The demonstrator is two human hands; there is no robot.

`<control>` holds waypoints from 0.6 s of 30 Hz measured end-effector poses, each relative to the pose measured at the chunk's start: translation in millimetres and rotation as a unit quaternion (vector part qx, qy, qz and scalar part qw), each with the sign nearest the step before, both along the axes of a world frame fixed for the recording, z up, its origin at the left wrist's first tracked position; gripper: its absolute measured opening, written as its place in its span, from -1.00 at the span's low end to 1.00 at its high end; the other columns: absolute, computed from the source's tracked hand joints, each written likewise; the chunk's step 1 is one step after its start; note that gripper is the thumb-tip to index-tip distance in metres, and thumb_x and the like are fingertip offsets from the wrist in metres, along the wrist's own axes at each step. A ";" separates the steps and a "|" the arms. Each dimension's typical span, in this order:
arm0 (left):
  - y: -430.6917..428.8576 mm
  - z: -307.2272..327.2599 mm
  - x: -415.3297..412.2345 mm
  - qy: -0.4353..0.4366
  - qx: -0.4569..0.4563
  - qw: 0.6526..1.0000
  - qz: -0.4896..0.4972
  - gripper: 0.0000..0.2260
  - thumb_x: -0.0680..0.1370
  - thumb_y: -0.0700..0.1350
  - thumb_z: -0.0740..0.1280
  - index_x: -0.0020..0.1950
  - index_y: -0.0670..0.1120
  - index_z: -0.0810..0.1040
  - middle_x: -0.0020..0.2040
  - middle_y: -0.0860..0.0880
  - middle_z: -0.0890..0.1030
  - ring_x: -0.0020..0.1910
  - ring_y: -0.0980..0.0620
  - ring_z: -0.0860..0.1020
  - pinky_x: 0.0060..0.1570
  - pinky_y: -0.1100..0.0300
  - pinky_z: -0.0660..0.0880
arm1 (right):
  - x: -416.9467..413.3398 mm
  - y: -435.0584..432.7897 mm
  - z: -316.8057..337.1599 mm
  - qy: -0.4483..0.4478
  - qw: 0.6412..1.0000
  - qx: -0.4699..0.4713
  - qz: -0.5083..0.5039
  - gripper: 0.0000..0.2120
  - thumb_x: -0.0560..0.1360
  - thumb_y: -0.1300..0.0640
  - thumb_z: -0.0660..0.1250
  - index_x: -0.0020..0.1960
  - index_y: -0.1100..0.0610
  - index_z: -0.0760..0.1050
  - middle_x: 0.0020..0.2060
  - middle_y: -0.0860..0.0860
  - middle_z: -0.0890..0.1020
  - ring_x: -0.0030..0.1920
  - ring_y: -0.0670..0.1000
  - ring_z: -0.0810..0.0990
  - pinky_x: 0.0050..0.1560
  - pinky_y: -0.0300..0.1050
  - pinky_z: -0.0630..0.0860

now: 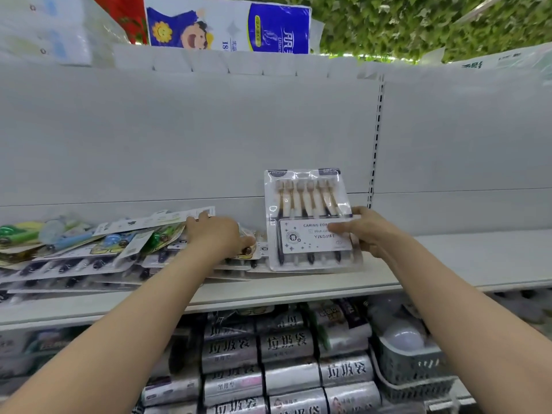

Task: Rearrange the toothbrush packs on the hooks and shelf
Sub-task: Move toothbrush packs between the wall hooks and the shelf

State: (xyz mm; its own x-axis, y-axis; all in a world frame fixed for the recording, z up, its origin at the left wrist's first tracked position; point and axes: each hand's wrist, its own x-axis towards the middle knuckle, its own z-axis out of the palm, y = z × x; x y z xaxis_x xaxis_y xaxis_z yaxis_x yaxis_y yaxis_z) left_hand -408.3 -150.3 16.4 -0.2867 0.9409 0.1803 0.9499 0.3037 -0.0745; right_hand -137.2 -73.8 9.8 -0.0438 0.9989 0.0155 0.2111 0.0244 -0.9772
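Note:
A clear toothbrush pack [301, 201] with several gold-and-black brushes and a white label stands upright on the white shelf [448, 258], leaning toward the back panel. My right hand [361, 231] grips its right edge, thumb across the label. My left hand [219, 234] rests palm down on a messy heap of flat toothbrush packs [89, 252] spread over the shelf's left half, fingers closed on a pack near the heap's right end. Colourful children's brush packs [35, 234] lie on top at the far left. No hooks are visible.
The shelf's right part is bare white metal. A slotted upright [377, 138] divides the back panel. Above sit tissue packs [230, 25]. Below are rolls of garbage bags [286, 345] and a grey basket [418, 366] with light bulbs.

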 end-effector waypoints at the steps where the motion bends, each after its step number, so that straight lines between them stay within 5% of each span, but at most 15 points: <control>1: -0.6 2.5 1.9 -0.003 -0.009 1.000 0.005 -0.46 0.55 0.40 0.12 0.24 0.05 0.55 0.38 -0.09 0.49 0.49 -0.21 0.23 0.43 -0.18 0.15 | 1.5 -1.0 0.4 0.019 1.000 0.011 -0.003 -0.41 0.37 0.28 0.59 0.31 0.14 0.40 0.03 0.12 0.69 -0.08 0.10 0.73 -0.04 0.08 0.69; 11: 3.5 13.7 12.0 -0.032 -0.047 0.998 0.001 -0.34 0.51 0.42 0.21 0.42 0.00 0.45 0.49 -0.11 0.39 0.55 -0.24 0.13 0.46 -0.19 0.14 | 15.3 -17.2 8.1 0.170 0.981 0.089 -0.034 -0.36 0.40 0.40 0.52 0.35 0.04 0.36 0.05 0.11 0.67 -0.15 0.10 0.72 -0.41 -0.03 0.64; 18: 1.0 15.3 18.4 -0.029 -0.034 0.999 -0.007 -0.39 0.49 0.40 0.27 0.31 -0.03 0.52 0.34 -0.09 0.52 0.40 -0.20 0.36 0.33 -0.11 0.30 | 26.5 -23.0 1.3 0.188 0.972 0.129 -0.051 -0.32 0.40 0.35 0.54 0.41 0.03 0.36 0.10 0.10 0.67 -0.04 0.11 0.73 -0.12 0.20 0.69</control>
